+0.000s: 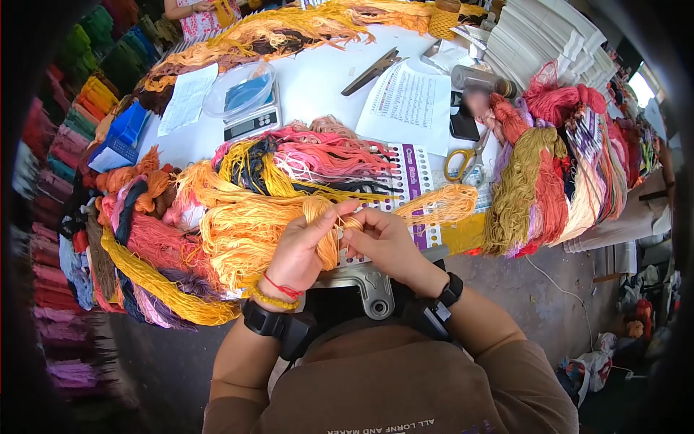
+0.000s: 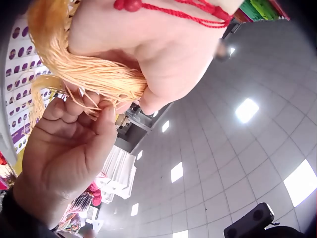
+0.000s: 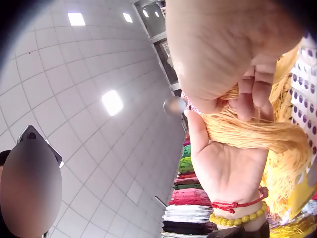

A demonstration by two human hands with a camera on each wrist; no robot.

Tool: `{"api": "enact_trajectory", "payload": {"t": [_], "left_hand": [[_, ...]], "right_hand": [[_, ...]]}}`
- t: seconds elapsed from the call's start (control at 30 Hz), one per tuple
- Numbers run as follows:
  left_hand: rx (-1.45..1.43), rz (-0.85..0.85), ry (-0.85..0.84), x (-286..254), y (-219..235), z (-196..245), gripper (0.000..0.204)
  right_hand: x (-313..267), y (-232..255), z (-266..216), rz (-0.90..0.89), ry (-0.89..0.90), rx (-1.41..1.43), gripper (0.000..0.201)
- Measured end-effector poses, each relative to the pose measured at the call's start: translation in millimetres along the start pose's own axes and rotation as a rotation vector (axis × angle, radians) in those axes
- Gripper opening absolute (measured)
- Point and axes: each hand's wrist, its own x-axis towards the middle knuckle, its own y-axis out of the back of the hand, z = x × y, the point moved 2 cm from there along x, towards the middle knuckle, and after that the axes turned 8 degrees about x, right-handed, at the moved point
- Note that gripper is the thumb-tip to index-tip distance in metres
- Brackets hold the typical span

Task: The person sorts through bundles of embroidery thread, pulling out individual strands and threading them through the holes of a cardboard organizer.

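A light orange skein of thread (image 1: 325, 246) runs through my left hand (image 1: 302, 244), whose fingers curl round it. In the left wrist view the skein (image 2: 104, 77) bends over the palm side of that hand. My right hand (image 1: 396, 244) meets the left one and pinches a few strands (image 2: 94, 105) of the same thread between thumb and fingers. Seen from the right wrist, loose ends of the skein (image 3: 287, 141) spill past the left palm. Beneath both hands lies a white card (image 1: 413, 170) with a purple strip and rows of dots.
Pink, yellow and black skeins (image 1: 303, 163) lie beyond the hands. Piles of coloured thread flank me, with olive skeins (image 1: 520, 173) at right. Farther back are yellow-handled scissors (image 1: 457, 165), a digital scale (image 1: 253, 123), printed sheets (image 1: 408, 101) and a blue basket (image 1: 119, 137).
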Motion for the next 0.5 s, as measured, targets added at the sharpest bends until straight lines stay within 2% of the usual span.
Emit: {"api": "enact_trajectory", "payload": {"t": [0.03, 0.1, 0.13, 0.2, 0.23, 0.3, 0.33, 0.4, 0.43, 0.5], "left_hand": [[0.000, 0.002, 0.000, 0.3, 0.6, -0.5, 0.039], [0.075, 0.141, -0.042, 1.8, 4.8, -1.7, 0.035], [0.075, 0.141, -0.041, 2.6, 7.6, -2.6, 0.035], [0.067, 0.058, -0.051, 3.8, 12.4, -2.9, 0.032], [0.067, 0.058, -0.050, 3.5, 11.6, -2.1, 0.032], [0.067, 0.081, -0.004, 1.7, 8.7, 0.1, 0.033], [0.067, 0.081, -0.004, 1.4, 8.1, 0.3, 0.033], [0.136, 0.088, -0.029, 1.0, 7.2, 0.8, 0.031], [0.136, 0.088, -0.029, 0.8, 6.2, 0.3, 0.031], [0.177, 0.127, -0.004, -0.7, 5.4, -1.4, 0.026]], "right_hand": [[0.0, -0.4, -1.1, -0.001, -0.001, 0.001, 0.010], [-0.8, 0.6, -4.2, 0.030, -0.067, -0.081, 0.011], [-0.7, 2.3, -4.0, 0.030, -0.067, -0.081, 0.011], [-1.0, 5.1, -0.9, -0.006, -0.173, 0.042, 0.012], [-1.9, 5.7, -1.9, -0.006, -0.173, 0.042, 0.012], [-5.1, 1.9, -3.4, -0.107, -0.334, 0.375, 0.009], [-5.6, 1.0, -6.1, -0.107, -0.335, 0.375, 0.009], [-4.6, 0.2, -11.9, -0.169, -0.289, -0.026, 0.010], [-4.4, 1.5, -13.2, -0.169, -0.289, -0.026, 0.010], [-3.5, 5.7, -23.9, -0.144, 0.141, -0.644, 0.007]]}}
